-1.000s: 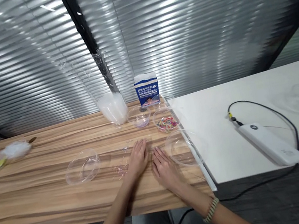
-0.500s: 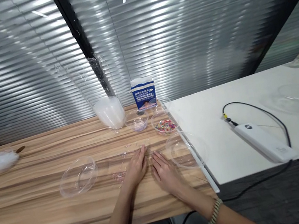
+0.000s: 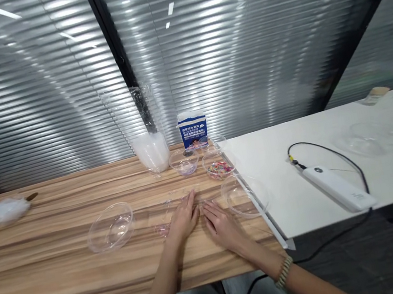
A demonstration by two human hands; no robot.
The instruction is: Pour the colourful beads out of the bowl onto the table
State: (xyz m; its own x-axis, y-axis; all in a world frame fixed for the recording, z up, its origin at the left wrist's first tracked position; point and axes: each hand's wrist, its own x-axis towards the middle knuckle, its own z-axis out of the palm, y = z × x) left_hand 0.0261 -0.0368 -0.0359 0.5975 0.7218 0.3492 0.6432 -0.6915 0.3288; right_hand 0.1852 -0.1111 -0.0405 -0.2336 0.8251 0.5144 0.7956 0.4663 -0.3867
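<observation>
My left hand lies on the wooden table, fingers stretched forward over a thin clear plastic bag with pinkish marks. Just to its right, my right hand touches the table near the bag's right edge, its fingers close together and pointing up-left; whether anything is between them is too small to tell. A clear bowl stands right of my right hand, and another clear bowl is tilted at the left. Behind my hands are a bowl of colourful pieces and a bowl with pale purple contents.
A blue box and a clear bag with white contents stand at the back. White material in plastic lies far left. On the white table are a white power bank with a black cable and clear lids.
The camera view has shifted slightly, so the tables and objects appear moved. Both hands stay in nearly the same place beside each other on the table.
</observation>
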